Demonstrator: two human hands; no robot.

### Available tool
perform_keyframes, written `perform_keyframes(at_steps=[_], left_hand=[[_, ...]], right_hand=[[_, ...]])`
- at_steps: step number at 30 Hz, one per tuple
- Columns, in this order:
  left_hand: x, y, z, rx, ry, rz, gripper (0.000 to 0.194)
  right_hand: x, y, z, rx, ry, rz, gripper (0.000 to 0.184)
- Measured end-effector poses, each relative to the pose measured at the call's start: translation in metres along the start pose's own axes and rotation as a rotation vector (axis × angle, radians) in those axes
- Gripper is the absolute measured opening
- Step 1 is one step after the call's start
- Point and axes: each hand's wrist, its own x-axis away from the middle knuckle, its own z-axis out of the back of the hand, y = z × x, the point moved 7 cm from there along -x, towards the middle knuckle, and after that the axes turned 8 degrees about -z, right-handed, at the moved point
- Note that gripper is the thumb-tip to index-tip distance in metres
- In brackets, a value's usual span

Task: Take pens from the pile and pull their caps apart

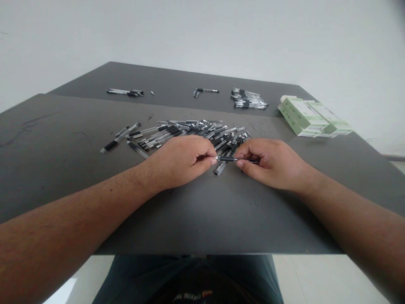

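Both of my hands meet over the middle of a dark grey table point(63, 139). My left hand point(180, 162) is curled, its fingertips pinching the silver tip end of a black pen point(228, 159). My right hand point(268, 162) is closed round the other end of that same pen, which lies level between them just above the tabletop. Right behind my hands spreads a pile of several black and clear pens point(190, 133).
At the far side lie a neat bundle of pens point(248, 99), a lone pen point(207, 90) and a pair of pens point(125, 92). Green and white boxes point(311, 117) stand at the right. The table's near edge is just above my lap.
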Motion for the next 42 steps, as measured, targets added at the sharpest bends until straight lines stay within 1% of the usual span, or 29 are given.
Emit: perform_keyframes(at_steps=[5, 9, 13, 20, 28, 35, 42], left_hand=[[0.0004, 0.0004, 0.0001, -0.006, -0.013, 0.007, 0.026], [0.0004, 0.0000, 0.0004, -0.001, 0.001, 0.012, 0.025], [0.0007, -0.0007, 0.0012, 0.000, 0.026, 0.013, 0.025], [0.0010, -0.0014, 0.0060, 0.005, 0.071, 0.028, 0.025], [0.0019, -0.0018, 0.0039, 0.015, 0.062, 0.011, 0.023], [0.0017, -0.0010, 0.0033, 0.000, 0.054, -0.017, 0.026], [0.0018, -0.0004, 0.0037, -0.011, 0.046, -0.028, 0.026]], right_hand=[[-0.0001, -0.0007, -0.0014, 0.008, -0.003, 0.016, 0.008], [0.0001, 0.0020, -0.0026, -0.026, -0.003, -0.015, 0.005], [0.0003, 0.0038, -0.0024, -0.053, 0.000, -0.043, 0.008], [0.0007, 0.0004, 0.0035, 0.015, 0.069, 0.010, 0.007], [0.0023, -0.0001, 0.0026, 0.024, 0.074, 0.067, 0.008], [0.0026, -0.0014, 0.0016, 0.040, 0.069, 0.096, 0.010], [0.0023, -0.0012, 0.0012, 0.038, 0.053, 0.081, 0.011]])
